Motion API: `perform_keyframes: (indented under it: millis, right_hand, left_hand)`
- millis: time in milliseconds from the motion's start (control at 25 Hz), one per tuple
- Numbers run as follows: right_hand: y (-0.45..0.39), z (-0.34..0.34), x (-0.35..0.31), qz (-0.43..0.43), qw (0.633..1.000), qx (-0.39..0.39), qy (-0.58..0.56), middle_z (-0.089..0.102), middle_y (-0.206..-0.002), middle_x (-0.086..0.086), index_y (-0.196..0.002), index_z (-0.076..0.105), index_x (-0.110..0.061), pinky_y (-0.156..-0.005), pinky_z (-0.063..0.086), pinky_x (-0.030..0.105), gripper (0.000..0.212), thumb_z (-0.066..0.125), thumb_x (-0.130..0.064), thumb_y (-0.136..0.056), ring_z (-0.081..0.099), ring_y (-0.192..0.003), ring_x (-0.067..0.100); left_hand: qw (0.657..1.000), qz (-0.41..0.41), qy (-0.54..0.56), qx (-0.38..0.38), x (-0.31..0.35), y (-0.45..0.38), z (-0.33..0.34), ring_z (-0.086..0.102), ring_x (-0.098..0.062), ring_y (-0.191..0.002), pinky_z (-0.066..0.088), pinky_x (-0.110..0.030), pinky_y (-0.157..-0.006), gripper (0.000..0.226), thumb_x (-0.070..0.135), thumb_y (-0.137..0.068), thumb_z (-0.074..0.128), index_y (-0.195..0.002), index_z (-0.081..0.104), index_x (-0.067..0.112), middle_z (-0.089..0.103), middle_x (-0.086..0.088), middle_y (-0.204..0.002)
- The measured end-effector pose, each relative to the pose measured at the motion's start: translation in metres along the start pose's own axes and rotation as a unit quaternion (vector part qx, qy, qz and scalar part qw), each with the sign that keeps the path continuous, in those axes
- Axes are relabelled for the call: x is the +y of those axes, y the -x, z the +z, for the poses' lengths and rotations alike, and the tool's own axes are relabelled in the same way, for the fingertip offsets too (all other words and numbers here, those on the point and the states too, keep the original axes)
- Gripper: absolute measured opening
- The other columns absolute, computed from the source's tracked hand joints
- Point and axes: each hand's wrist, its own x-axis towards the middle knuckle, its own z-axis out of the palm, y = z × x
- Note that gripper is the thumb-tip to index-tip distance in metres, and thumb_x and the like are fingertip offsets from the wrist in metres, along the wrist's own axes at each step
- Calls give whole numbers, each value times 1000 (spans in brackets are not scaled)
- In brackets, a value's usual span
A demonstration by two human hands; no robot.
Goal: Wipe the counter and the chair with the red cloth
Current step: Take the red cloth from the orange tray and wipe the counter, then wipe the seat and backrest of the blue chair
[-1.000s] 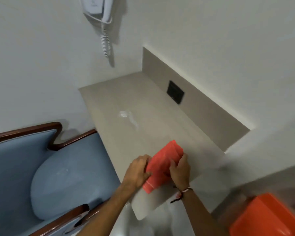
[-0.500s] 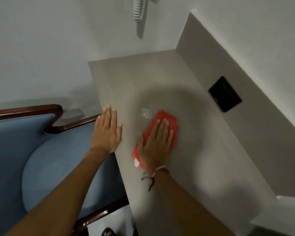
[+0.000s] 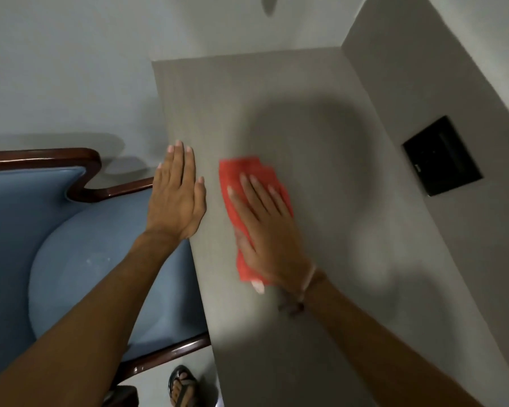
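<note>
The folded red cloth (image 3: 241, 177) lies flat on the beige counter (image 3: 321, 259), near its left edge. My right hand (image 3: 268, 230) presses palm-down on the cloth with fingers spread, covering most of it. My left hand (image 3: 175, 198) rests flat and empty on the counter's left edge, fingers together. The blue upholstered chair (image 3: 71, 259) with a dark wooden frame stands tucked against the counter on the left; pale specks show on its seat.
A black wall plate (image 3: 441, 155) sits in the counter's raised back panel at right. White walls close off the far end and left side. A sandalled foot (image 3: 182, 386) stands on the floor below the counter's edge, beside the chair's front rail.
The cloth and my right hand have slid left and slightly nearer across the counter; the small pale smear seen beside the cloth no longer shows. My left hand stays flat on the edge.
</note>
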Motion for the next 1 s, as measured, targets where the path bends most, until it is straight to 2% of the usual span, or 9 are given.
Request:
perform_keyframes:
  millis: [120,240,360,480,600,720,800,920,1000]
  right_hand:
    - [55,-19,53,99,994,-19,28,15,-174,15,-163,26,-31,-129,19,60,71,47,-42,-96,9,-162,38]
    - [-31,-34,70,250,967,-15,36,6,-174,21,-163,24,-33,-130,13,57,65,46,-47,-103,4,-161,43]
    - [-79,-12,-3,123,992,-19,7,5,-174,20,-163,24,-32,-131,12,55,62,37,-45,-104,1,-161,43]
    - [22,8,-30,-12,999,-4,-30,15,-175,15,-161,32,-30,-131,17,55,65,41,-39,-98,5,-162,39]
    - [79,-15,26,75,997,-5,10,20,-173,15,-161,33,-33,-127,22,61,72,44,-37,-89,14,-161,41]
    - [0,-27,36,227,974,3,9,17,-173,20,-161,33,-30,-128,20,60,70,47,-36,-92,14,-159,45]
    - [-44,-20,-14,205,978,-2,-31,16,-173,20,-160,35,-28,-130,18,54,70,52,-30,-92,11,-160,44]
    - [-17,-4,-99,103,985,23,-135,31,-169,19,-151,52,-18,-130,24,51,63,47,-20,-88,20,-159,42]
    - [14,7,-144,127,959,80,-241,45,-161,17,-139,65,-9,-128,31,47,60,40,-16,-85,31,-157,37]
  left_hand:
    - [1000,-8,11,4,3,22,-2,7,-32,-161,14,-51,-133,65,29,-105,21,-162,13,0,8,-20,-173]
    - [1000,11,5,-16,4,51,-5,5,-30,-162,12,-47,-133,66,34,-105,16,-163,11,2,6,-18,-173]
    - [999,32,-13,-14,-3,62,-5,10,-30,-161,14,-48,-133,70,38,-103,12,-162,15,2,11,-17,-173]
    - [999,31,-19,-13,-7,65,-4,11,-28,-161,13,-48,-133,70,38,-103,11,-163,15,3,12,-16,-173]
    - [999,21,-35,-5,-6,67,-4,11,-27,-161,13,-47,-133,70,37,-102,12,-163,15,3,11,-15,-173]
    - [997,31,-73,4,-10,72,-7,12,-25,-161,14,-48,-133,70,40,-103,13,-163,16,5,13,-14,-173]
    - [995,27,-91,11,-26,83,-12,14,-25,-161,14,-48,-132,71,45,-104,17,-163,18,5,15,-13,-173]
    - [993,-28,-110,20,-81,116,-19,18,-26,-160,19,-51,-132,70,48,-106,19,-162,22,5,19,-14,-172]
    - [989,-78,-121,18,-134,148,-25,21,-28,-159,24,-54,-130,71,47,-106,18,-161,24,3,22,-15,-171]
